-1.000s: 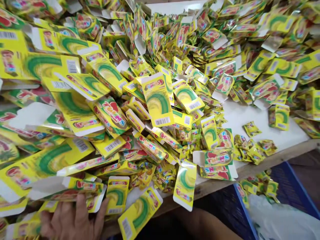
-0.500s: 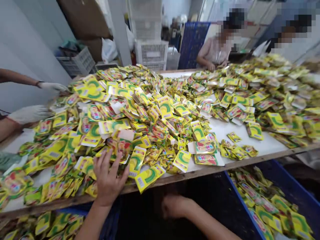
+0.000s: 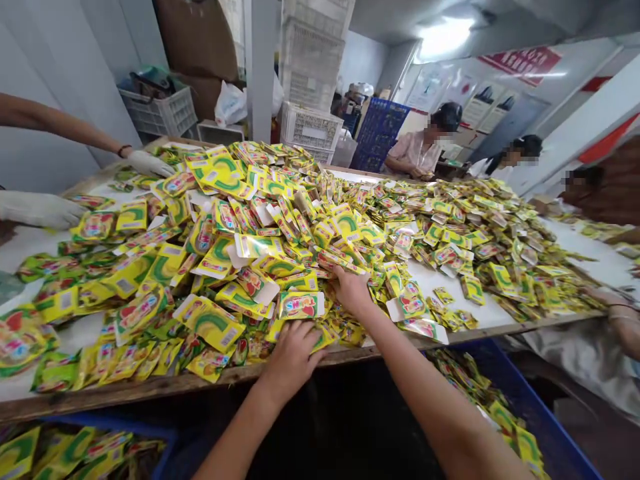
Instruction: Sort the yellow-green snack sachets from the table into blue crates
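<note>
A white table (image 3: 500,317) lies under a heap of yellow cartons (image 3: 213,323). The blue bin (image 3: 537,410) at four o'clock and another bin (image 3: 170,440) at eight hold similar packs. A co-worker's gloved hands (image 3: 47,210) are at nine to ten. At centre, the right hand (image 3: 353,292) touches a narrow carton (image 3: 333,257); the left hand (image 3: 295,350), at six o'clock, curls over packs. I cannot tell whether either grips; cartons crowd both.
</note>
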Demonstrator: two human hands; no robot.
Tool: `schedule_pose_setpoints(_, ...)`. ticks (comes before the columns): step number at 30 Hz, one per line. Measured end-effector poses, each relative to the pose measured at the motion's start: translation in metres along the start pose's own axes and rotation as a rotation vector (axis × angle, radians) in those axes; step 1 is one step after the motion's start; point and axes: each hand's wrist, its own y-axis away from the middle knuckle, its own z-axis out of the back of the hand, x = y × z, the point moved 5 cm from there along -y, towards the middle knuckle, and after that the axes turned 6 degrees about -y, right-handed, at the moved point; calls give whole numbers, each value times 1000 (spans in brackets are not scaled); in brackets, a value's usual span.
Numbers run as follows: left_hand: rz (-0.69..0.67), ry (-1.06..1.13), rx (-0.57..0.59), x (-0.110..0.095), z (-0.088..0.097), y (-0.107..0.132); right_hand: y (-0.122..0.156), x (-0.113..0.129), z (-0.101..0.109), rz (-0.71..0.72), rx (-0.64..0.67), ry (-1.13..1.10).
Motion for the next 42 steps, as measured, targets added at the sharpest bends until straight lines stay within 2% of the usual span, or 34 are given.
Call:
schedule_pose_setpoints(4, 113, -109, 13, 15, -7, -5, -4, -15, 40, 49, 46, -65)
schedule_pose_setpoints(6, 125, -135, 19, 15, -6, -3, 7, -21, 61, 79, 58, -135)
schedule_pose_setpoints(8, 142, -142, 31, 15, -4, -1, 28, -24, 68, 119, 124, -258)
schedule_pose_setpoints(10, 197, -158, 45, 16, -3, -1, 53, -27, 57, 118, 242, -399)
schedule_pose_setpoints(12, 261, -187, 78, 17, -3, -3, 76, -35, 35, 40, 289, -483)
schedule_pose_setpoints(15, 351, -225, 194, 16, -4, -12, 97, -52, 4, -115, 124, -530)
schedule_pose_setpoints(18, 436, -260, 297, 13, 0, -23, 109, -66, -17, -184, -60, -626)
schedule_pose_setpoints(21, 472, -204, 339, 12, 9, -32, 115, -77, -27, -213, -110, -810)
schedule_pose_setpoints(23, 527, -92, 309, 15, 15, -36, 117, -86, -27, -233, -108, -934)
schedule_pose_setpoints(25, 603, 80, 216, 20, 22, -36, 119, -97, -23, -265, -131, -1058)
schedule_pose_setpoints(28, 740, 500, 94, 24, 19, -29, 122, -110, -17, -304, -151, -1155)
schedule_pose_setpoints(31, 909, 838, 21, 21, 1, -16, 124, -105, -19, -242, -64, -996)
schedule_pose_setpoints(33, 941, 842, -42, 17, -7, -12, 124, -93, -21, -142, -53, -794)
schedule_pose_setpoints(35, 868, 725, -78, 10, -10, -14, 125, -81, -22, -62, -93, -600)
schedule_pose_setpoints(37, 739, 570, -62, 1, -9, -20, 126, -74, -23, -11, -146, -470)
schedule_pose_setpoints(40, 575, 344, -57, -8, -2, -25, 130, -70, -21, 94, -238, -396)
schedule_pose_setpoints(42, 527, 259, -44, -9, 0, -24, 133, -69, -21, 161, -267, -397)
